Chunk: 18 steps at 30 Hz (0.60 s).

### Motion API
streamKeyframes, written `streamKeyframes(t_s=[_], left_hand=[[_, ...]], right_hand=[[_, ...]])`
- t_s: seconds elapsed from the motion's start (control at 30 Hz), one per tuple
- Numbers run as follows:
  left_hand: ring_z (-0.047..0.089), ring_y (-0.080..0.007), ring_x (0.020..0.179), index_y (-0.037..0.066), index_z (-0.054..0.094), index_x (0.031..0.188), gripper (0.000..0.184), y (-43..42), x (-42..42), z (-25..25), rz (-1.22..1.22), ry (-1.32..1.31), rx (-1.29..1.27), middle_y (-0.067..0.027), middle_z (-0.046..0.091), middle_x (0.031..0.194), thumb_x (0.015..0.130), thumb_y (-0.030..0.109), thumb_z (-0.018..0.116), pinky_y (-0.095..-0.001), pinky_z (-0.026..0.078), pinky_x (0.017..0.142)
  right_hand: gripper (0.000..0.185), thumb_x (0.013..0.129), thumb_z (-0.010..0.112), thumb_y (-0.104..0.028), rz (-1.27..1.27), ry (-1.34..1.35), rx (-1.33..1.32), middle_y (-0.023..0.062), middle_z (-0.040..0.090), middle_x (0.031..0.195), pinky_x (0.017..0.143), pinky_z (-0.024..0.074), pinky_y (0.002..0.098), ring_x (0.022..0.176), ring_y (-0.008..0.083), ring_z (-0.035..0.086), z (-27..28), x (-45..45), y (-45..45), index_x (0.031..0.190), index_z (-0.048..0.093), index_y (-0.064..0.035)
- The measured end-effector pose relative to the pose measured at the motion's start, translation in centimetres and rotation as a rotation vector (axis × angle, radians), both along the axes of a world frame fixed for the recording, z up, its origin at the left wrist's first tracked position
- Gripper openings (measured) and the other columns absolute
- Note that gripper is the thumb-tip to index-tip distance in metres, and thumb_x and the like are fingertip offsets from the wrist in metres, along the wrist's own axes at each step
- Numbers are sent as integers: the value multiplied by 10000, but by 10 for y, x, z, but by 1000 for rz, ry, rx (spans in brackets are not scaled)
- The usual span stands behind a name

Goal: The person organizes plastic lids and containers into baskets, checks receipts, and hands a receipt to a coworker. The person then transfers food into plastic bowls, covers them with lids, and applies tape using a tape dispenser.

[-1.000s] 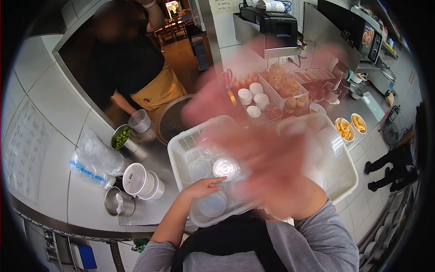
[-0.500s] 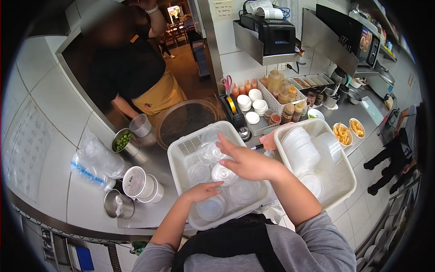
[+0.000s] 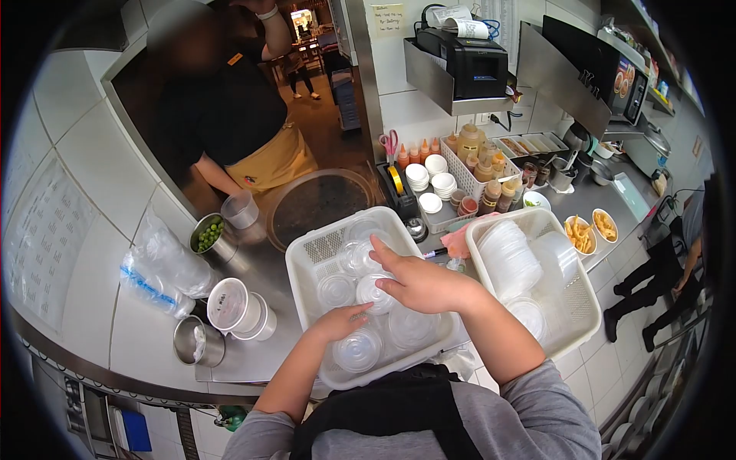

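Observation:
A white perforated basket point(image 3: 307, 257) in front of me holds several stacks of clear plastic lids. Over its right part is my right hand point(image 3: 425, 284), fingers stretched out and thumb apart, near a lid stack point(image 3: 371, 294) in the middle. My left hand point(image 3: 339, 323) reaches in from the lower left, its extended fingertips at the near side of that same stack; whether they touch it I cannot tell. Just below the left hand lies another clear lid stack point(image 3: 357, 351). Neither hand grips anything that shows.
Right of me, a second white basket point(image 3: 579, 326) holds clear plastic containers point(image 3: 507, 261). White tubs point(image 3: 230, 305), a metal pot of green limes point(image 3: 208, 236) and wrapped plastic point(image 3: 165, 264) stand left. Sauce bottles point(image 3: 491, 192) and fries point(image 3: 580, 236) sit behind. A co-worker point(image 3: 230, 115) stands across the counter.
My right hand's thumb has come slightly lower toward the middle lid stack. Otherwise both hands keep nearly the same place, and the view has shifted a little.

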State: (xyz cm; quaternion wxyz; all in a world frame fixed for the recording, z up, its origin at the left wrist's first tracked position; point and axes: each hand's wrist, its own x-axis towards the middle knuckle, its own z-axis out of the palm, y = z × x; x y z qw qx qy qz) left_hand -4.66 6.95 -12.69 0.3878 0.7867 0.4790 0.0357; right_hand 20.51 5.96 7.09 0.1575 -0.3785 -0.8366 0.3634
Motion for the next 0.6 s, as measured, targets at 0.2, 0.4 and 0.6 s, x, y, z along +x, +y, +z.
streamKeyframes(t_s=[0.2,0.4,0.6], left_hand=[[529,-336,1240,258,442,1443,476,1,1,2,18,30,-7,-166,565,1339,982,359,510,-385,384,1058],[591,-344,1152,286,487,1410,445,0,0,-5,40,-5,-1,-191,616,1253,970,342,528,-377,441,998],[613,-335,1106,277,509,1392,430,4,-4,-13,22,-85,20,-174,627,1234,968,342,529,-379,470,953]], right_hand=[[703,996,460,-185,30,-38,-29,250,405,1458,1095,348,385,1328,379,430,-11,-1,7,1513,30,21],[651,1021,425,-368,5,1170,-784,212,492,1391,744,531,350,972,251,665,-43,21,74,1542,109,-140],[613,1023,260,-540,898,525,-374,14,643,586,500,452,245,431,105,505,82,93,64,1282,603,-104]])
